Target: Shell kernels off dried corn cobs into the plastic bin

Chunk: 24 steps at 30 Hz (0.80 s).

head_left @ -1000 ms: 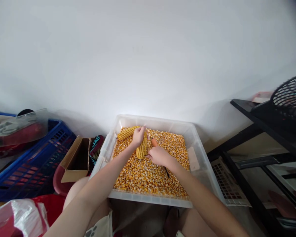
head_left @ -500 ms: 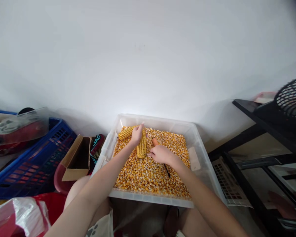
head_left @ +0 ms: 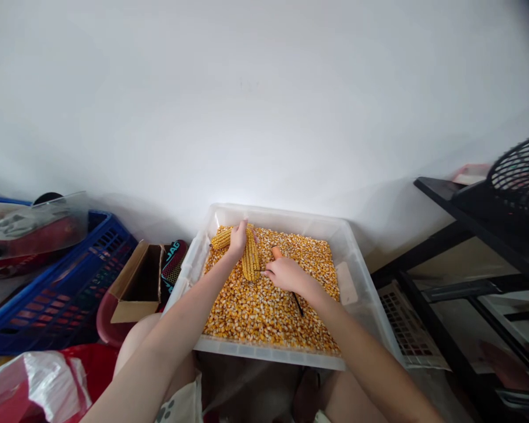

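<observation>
My left hand (head_left: 238, 238) is wrapped round the upper part of an ear of corn (head_left: 251, 261), whose lower end tilts toward me over loose kernels (head_left: 255, 317). A second ear of corn (head_left: 220, 239) lies to the left, partly behind that hand. My right hand (head_left: 283, 274) is closed on a thin dark pointed tool (head_left: 264, 271), its tip touching the ear's lower right side. An orange piece (head_left: 276, 252) shows beyond the right hand and a black rod (head_left: 298, 304) below it; whether they are one object is hidden. A translucent plastic bin (head_left: 357, 288) holds the kernels.
Left of the bin stand an open cardboard box (head_left: 134, 308), a pink basin (head_left: 108, 329) and a blue crate (head_left: 70, 294). A black metal frame (head_left: 471, 247) and a fan (head_left: 522, 176) are at right. The white wall (head_left: 255, 117) rises behind.
My left hand and the ear of corn have shifted slightly left. The tool's thin tip now meets the ear's side, while my right hand has stayed nearly in place.
</observation>
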Available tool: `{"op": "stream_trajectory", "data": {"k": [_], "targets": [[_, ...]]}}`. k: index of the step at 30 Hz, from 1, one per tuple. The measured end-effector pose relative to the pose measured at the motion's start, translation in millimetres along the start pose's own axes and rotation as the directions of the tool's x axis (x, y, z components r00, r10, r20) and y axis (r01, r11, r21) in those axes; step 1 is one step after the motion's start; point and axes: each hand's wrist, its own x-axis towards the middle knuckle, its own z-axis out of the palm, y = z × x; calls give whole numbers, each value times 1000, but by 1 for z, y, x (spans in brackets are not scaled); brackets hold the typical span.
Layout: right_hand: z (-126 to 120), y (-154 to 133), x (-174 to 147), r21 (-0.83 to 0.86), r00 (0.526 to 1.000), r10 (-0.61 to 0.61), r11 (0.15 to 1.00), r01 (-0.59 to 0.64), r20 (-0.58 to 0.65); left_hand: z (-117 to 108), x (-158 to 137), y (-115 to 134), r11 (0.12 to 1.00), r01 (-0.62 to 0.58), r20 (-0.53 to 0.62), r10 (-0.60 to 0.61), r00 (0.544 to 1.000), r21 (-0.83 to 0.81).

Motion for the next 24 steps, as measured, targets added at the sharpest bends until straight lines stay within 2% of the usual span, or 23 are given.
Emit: {"op": "stream_trajectory", "data": {"k": [9,15,20,22,24], "targets": [[-2,-4,0,-36,1000,12,999,-11,9,2,-2,1,999,-23,20,22,1000,39],[-2,-5,-1,-4,1000,-3,1000,3,19,15,-15,-3,971,-171,187,139,972,167],[-1,-1,-2,50,997,-37,998,34,68,25,-30,-5,894,-323,284,237,929,310],[1,1,-2,64,996,-49,997,45,70,29,-39,-5,828,-409,312,300,902,385],[3,2,-1,67,997,-60,996,57,52,33,-49,-5,730,-508,380,356,854,457]]}}
